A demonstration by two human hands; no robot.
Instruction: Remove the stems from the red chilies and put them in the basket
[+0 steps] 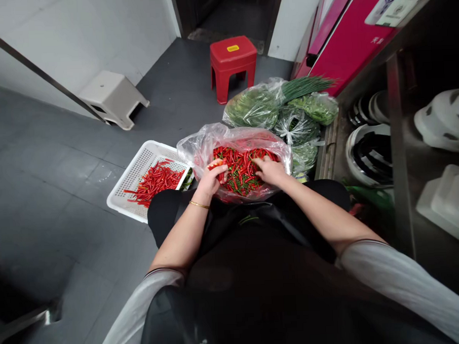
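A clear plastic bag (201, 148) full of red chillies (241, 169) with green stems rests in front of my knees. My left hand (211, 179) is inside the bag's left side, fingers curled round a few red chillies. My right hand (269, 170) reaches into the bag's right side, fingers bent down among the chillies; what it grips is hidden. A white perforated basket (138, 168) on the floor at my left holds a heap of red chillies (156, 181). A thin gold bracelet circles my left wrist.
Behind the chilli bag lie several bags of green vegetables (255, 107) and a bundle of green stalks (305, 86). A red stool (233, 63) and a tipped beige stool (114, 98) stand on the grey tiled floor. A steel shelf (399, 149) with white dishes is at right.
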